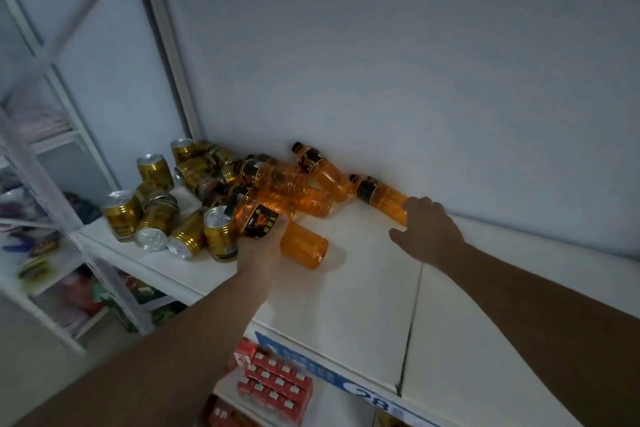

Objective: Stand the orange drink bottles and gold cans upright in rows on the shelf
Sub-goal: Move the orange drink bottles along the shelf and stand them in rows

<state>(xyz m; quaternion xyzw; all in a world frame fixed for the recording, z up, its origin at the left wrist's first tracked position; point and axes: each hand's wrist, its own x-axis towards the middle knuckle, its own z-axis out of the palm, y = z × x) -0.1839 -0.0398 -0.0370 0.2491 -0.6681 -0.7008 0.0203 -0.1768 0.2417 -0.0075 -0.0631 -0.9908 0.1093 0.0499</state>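
A white shelf (346, 308) is viewed from above, with orange drink bottles and gold cans heaped at its left rear. The left hand (260, 250) is stretched to the front of the heap. Its fingers (278, 224) are curled round the black label of the front bottle (304, 245), which lies on its side with the cap towards the cans and the base towards the right. The right hand (429, 229) is reached towards the back panel (381, 62). The fingers of this hand are spread wide and laid at the base end of the rear bottle (379, 194), which lies on its side along the panel, and the thumb is held apart from them, lower down. A third bottle (322, 173) is laid aslant against the panel just left of the rear bottle, and a pile of bottles (287, 189) is stacked sideways between it and the cans. Among the gold cans (194, 184) some are seen upright, such as the corner can (121, 215) at the shelf's left front and the near can (220, 236) just beside the left hand. Others, such as the tipped can (152, 238), are lying with silver ends turned forward. A blue price strip (374, 402) is fixed along the shelf's front edge, and red cartons (277, 381) are stacked on the level below.
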